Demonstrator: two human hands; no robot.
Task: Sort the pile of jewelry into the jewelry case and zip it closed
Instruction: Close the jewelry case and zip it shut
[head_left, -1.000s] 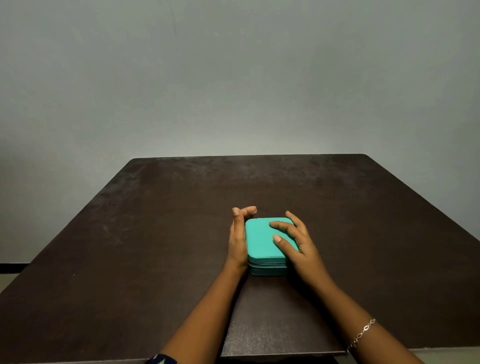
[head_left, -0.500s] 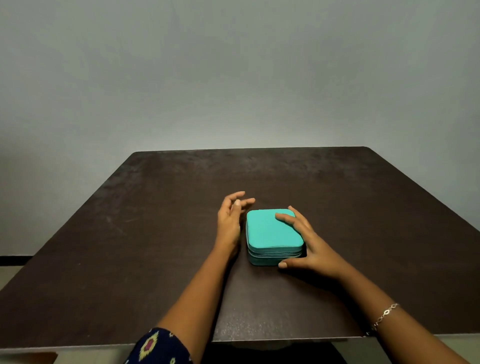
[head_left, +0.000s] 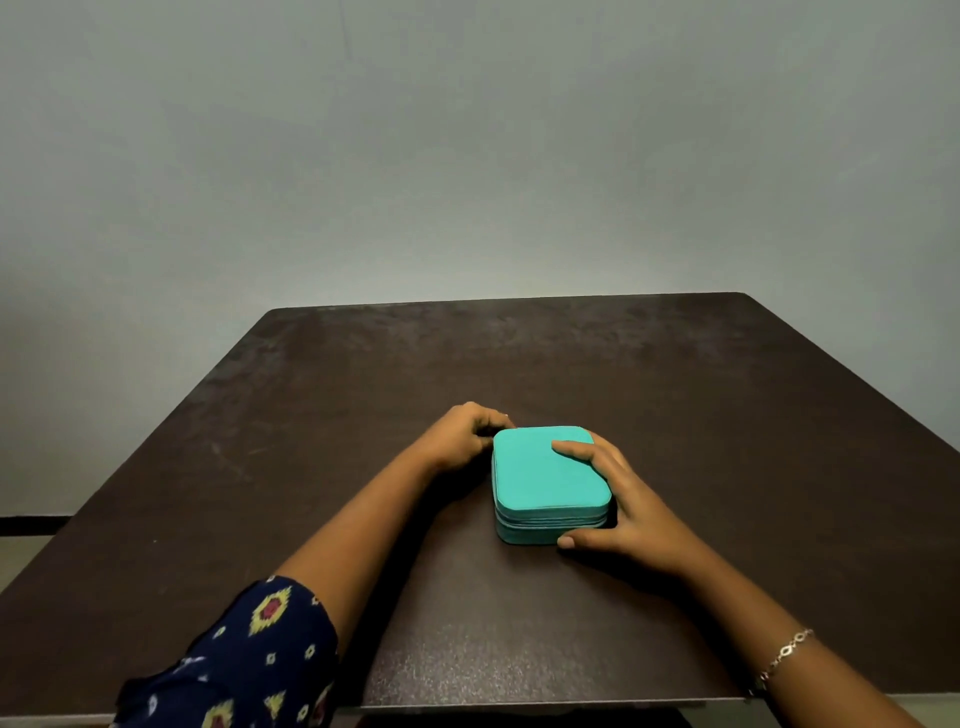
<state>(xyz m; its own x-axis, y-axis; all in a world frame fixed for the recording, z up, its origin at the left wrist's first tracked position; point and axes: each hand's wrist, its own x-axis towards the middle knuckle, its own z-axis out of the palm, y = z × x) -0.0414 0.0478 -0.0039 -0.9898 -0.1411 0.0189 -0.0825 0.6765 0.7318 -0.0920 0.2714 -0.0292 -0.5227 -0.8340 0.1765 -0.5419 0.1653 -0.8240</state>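
Observation:
A teal jewelry case (head_left: 545, 483) lies closed and flat on the dark brown table (head_left: 727, 415). My right hand (head_left: 618, 499) holds it from the right side, fingers on the lid and thumb against the front edge. My left hand (head_left: 462, 434) is at the case's far left corner with its fingers curled together, pinching something small there; what it pinches is too small to make out. No loose jewelry shows on the table.
A plain grey wall stands behind the table. My right wrist wears a thin silver bracelet (head_left: 784, 649). The table's near edge runs just below my forearms.
My left hand went from open fingers beside the case to a closed pinch at its far left corner. My right hand slid to grip the case's right side. The view has shifted lower.

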